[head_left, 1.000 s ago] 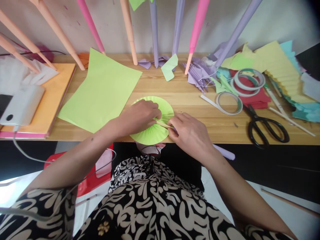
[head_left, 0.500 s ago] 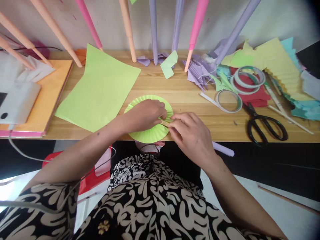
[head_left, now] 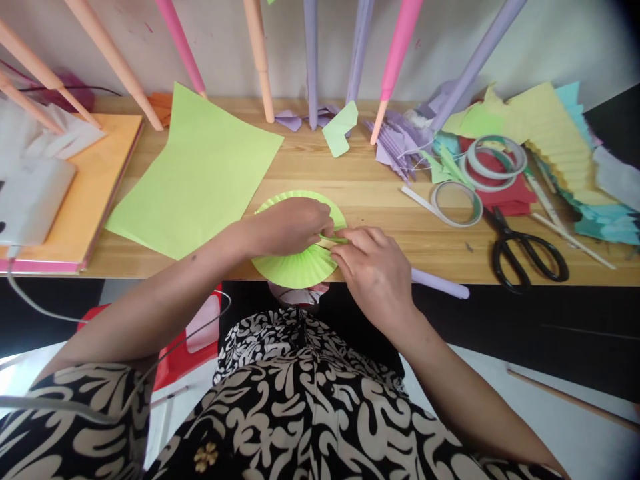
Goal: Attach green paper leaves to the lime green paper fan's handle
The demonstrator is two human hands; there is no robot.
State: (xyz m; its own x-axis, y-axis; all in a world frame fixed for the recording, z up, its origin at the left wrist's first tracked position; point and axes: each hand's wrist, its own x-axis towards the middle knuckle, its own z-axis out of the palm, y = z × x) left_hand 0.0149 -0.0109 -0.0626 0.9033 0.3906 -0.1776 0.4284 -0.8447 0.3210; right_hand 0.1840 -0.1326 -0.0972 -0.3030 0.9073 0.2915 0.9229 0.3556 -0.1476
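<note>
A round pleated green paper fan (head_left: 296,267) lies at the front edge of the wooden table (head_left: 380,200). My left hand (head_left: 290,227) rests on top of the fan, fingers curled and pinching its right side. My right hand (head_left: 373,267) meets it there, fingers pinched on the fan's edge where a thin stick was visible a moment ago. A lilac paper-wrapped stick (head_left: 440,285) pokes out from under my right hand along the table's edge.
A flat green sheet (head_left: 195,173) lies left of the fan. Tape rolls (head_left: 457,203), black scissors (head_left: 525,250) and folded coloured papers (head_left: 545,133) crowd the right. Paper-rolled sticks (head_left: 260,60) lean on the wall. An orange pad (head_left: 95,187) sits far left.
Both hands have closed in on the fan's right edge; the bare wooden stick seen earlier is now covered by green paper and fingers. The right hand shifted slightly left.
</note>
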